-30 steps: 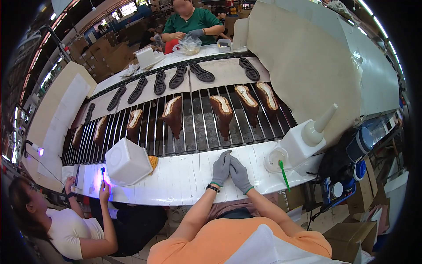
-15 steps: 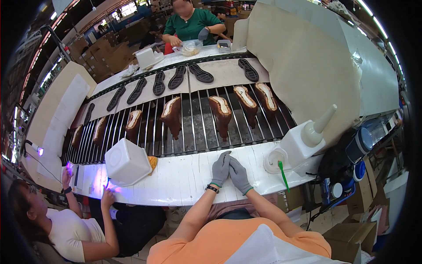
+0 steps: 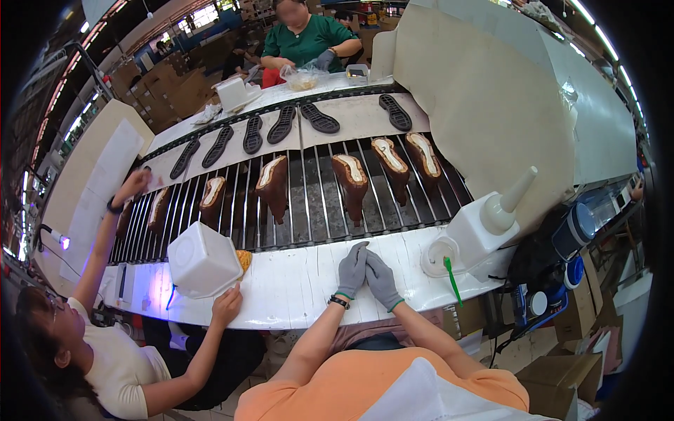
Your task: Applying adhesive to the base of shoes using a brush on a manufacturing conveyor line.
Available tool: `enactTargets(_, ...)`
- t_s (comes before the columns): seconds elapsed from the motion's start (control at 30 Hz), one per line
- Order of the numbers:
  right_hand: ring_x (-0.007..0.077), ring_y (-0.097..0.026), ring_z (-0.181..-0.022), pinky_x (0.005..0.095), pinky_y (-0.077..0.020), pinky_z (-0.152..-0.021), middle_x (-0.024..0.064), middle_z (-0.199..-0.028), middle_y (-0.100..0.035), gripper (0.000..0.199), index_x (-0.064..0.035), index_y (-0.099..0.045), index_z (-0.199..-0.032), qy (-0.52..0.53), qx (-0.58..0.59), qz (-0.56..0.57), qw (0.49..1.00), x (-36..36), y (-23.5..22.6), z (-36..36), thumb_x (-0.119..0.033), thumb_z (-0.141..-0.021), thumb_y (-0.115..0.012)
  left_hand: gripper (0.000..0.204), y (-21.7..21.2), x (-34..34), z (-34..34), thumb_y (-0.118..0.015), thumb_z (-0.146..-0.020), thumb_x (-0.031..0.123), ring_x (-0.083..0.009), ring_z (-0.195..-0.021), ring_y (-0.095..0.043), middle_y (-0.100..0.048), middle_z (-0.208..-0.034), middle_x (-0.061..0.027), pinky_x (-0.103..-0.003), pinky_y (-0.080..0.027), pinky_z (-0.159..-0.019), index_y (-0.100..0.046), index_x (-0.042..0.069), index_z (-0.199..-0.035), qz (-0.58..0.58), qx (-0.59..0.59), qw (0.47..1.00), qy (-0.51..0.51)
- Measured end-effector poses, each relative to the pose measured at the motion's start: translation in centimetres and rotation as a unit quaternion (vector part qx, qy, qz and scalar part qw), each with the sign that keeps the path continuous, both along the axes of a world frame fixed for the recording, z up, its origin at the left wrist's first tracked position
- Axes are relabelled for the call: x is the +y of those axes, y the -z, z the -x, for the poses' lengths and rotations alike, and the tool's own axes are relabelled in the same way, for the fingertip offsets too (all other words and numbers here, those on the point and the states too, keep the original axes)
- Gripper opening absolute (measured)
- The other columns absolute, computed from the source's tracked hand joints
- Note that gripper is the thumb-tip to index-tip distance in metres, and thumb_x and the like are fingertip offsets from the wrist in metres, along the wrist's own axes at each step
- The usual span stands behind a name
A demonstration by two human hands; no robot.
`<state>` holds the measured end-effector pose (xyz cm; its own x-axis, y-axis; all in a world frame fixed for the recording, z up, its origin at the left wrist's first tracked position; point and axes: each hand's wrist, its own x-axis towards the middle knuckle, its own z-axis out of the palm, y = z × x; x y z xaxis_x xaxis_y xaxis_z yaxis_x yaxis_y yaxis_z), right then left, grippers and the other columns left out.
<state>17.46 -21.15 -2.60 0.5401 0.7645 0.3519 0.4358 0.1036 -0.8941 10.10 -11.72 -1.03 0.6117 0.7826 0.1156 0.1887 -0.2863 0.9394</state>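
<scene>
On ledge [image 3: 298, 288], spouted container [image 3: 476, 226], contents unclear

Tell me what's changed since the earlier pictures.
The co-worker at left reached one hand out over the conveyor; the other hand let go of the blue stick and moved right. The shoe uppers and soles crept left. The person's gloved left hand and right hand stayed together.

An orange short-sleeved shirt [image 3: 316, 382] is plain where it shows. White cloth [image 3: 425, 396] covers part of the shirt's front, and dark cloth [image 3: 375, 341] shows just past the shirt's far edge. Farther beyond the shirt, the left hand [image 3: 352, 271] and right hand [image 3: 382, 282] wear grey fabric gloves with green-edged cuffs [image 3: 398, 305]; a dark bracelet [image 3: 340, 301] circles the left wrist.
</scene>
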Motion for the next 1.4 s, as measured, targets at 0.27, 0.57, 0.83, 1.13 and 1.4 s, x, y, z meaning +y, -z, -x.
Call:
enactTargets(0.27,0.0357,-0.057,-0.121,0.0382,-0.0443,-0.103,0.0226,-0.128,-0.06,0.037,0.0041,-0.057,-0.126,0.002,0.007,-0.006,1.0,-0.1,0.2,-0.3,-0.003,-0.09,-0.052,0.037,0.0,-0.2,-0.3,-0.044,-0.103,0.035,-0.0358,-0.094,-0.068,-0.07,-0.102,-0.0191,-0.04,-0.051,-0.081,-0.063,0.011,-0.124,0.009,-0.001,1.0,-0.001)
enactTargets(0.57,0.0352,-0.057,-0.122,0.0378,-0.0439,-0.104,0.0219,-0.129,-0.06,0.037,0.0036,-0.057,-0.126,-0.011,0.04,0.004,0.999,-0.1,0.2,-0.5,-0.002,-0.091,-0.051,0.037,0.2,-0.4,-0.6,-0.044,-0.103,0.035,-0.0347,-0.088,-0.069,-0.07,-0.094,-0.0194,-0.04,-0.051,-0.076,-0.063,0.011,-0.123,-0.02,-0.017,1.0,-0.013)
enactTargets(0.83,0.0333,-0.058,-0.123,0.0356,-0.0436,-0.103,0.0223,-0.13,-0.06,0.036,0.005,-0.057,-0.126,-0.005,0.018,-0.005,1.0,-0.3,0.0,-0.7,0.0,-0.092,-0.048,0.036,0.0,-0.7,-0.8,-0.044,-0.103,0.034,-0.0336,-0.086,-0.069,-0.07,-0.092,-0.0183,-0.039,-0.051,-0.075,-0.063,0.011,-0.123,-0.021,0.0,1.0,-0.013)
enactTargets(1.13,0.0356,-0.058,-0.119,0.0377,-0.0446,-0.102,0.0218,-0.126,-0.06,0.036,0.004,-0.057,-0.125,-0.003,0.029,-0.012,0.999,-0.4,0.1,-0.9,-0.002,-0.091,-0.051,0.036,-0.2,-0.9,-1.1,-0.044,-0.103,0.034,-0.0345,-0.089,-0.068,-0.07,-0.097,-0.019,-0.04,-0.051,-0.077,-0.063,0.011,-0.123,-0.018,-0.008,1.0,-0.013)
enactTargets(1.4,0.0353,-0.058,-0.119,0.0377,-0.0449,-0.102,0.0213,-0.126,-0.06,0.036,0.0038,-0.058,-0.125,-0.003,0.023,-0.007,1.0,-0.5,-0.1,-0.9,-0.003,-0.09,-0.052,0.037,-0.4,-0.8,-1.1,-0.044,-0.103,0.035,-0.0356,-0.09,-0.068,-0.07,-0.098,-0.0192,-0.04,-0.051,-0.077,-0.063,0.011,-0.123,0.005,0.012,1.0,-0.011)
